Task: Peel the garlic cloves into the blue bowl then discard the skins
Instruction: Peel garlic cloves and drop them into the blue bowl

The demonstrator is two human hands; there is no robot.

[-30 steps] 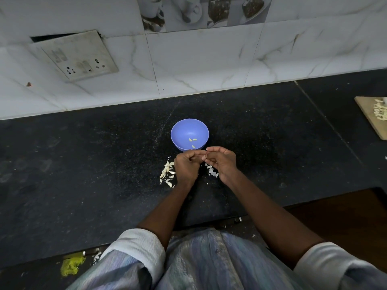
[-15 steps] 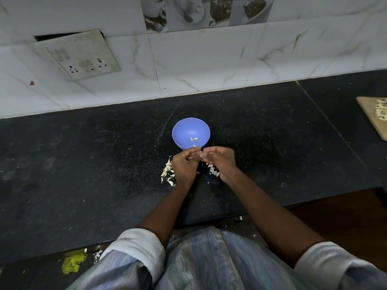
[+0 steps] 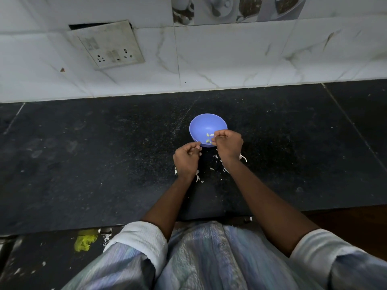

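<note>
- Head view: a small round blue plastic bowl (image 3: 206, 124) stands on the black speckled stone worktop (image 3: 83, 164), about midway between its back edge at the tiled wall and its front edge.
- A few pale peeled garlic cloves (image 3: 209, 137) lie in the bowl's bottom.
- Right hand (image 3: 228, 145) reaches over the bowl's near right rim, wrist raised, fingers (image 3: 218, 136) curled with the tips pinched together; whether they grip a clove or skin I cannot tell.
- Left hand (image 3: 186, 160) hangs just in front of the bowl, its fingers curled into a loose fist, thumb against forefinger; what it holds is hidden.
- White papery garlic skins (image 3: 217, 160) are scattered on the worktop beneath and between both wrists.
- Both forearms extend from rolled white sleeves.
</note>
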